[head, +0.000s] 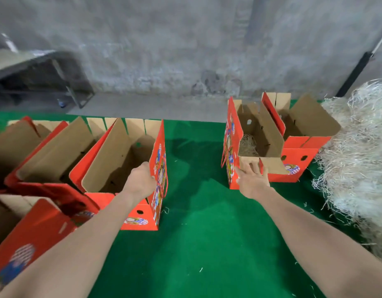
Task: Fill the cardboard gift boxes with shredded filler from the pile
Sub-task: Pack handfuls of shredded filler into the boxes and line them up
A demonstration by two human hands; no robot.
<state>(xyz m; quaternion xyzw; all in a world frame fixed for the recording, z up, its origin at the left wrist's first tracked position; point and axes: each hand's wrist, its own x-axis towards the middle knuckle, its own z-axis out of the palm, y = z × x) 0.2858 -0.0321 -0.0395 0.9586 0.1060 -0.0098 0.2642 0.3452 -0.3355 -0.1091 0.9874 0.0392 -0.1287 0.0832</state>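
Both our hands are on boxes. Our left hand (142,181) is closed over the top rim of the printed side wall of an empty red cardboard gift box with a brown inside (112,166), well apart from the pale, straw-coloured pile of shredded filler (357,160). We judge that we hold it this way to draw it toward the pile.

Our right hand (252,182), fingers spread and straight, touches the near brown flap of a second red box (232,134) standing near the pile, probably to steady it or press the flap clear. One small wad of filler (247,145) lies in its bottom, so we reckon it only partly filled. A third red box (302,147) stands just beside the pile; we cannot tell whether it holds filler.

We count two boxes near the pile and four far from it: the one we grip, a fourth open box (54,151) beyond it, a fifth (9,140) past that, and a tipped red box (29,237) nearest us. All rest on one green felt mat (196,222).
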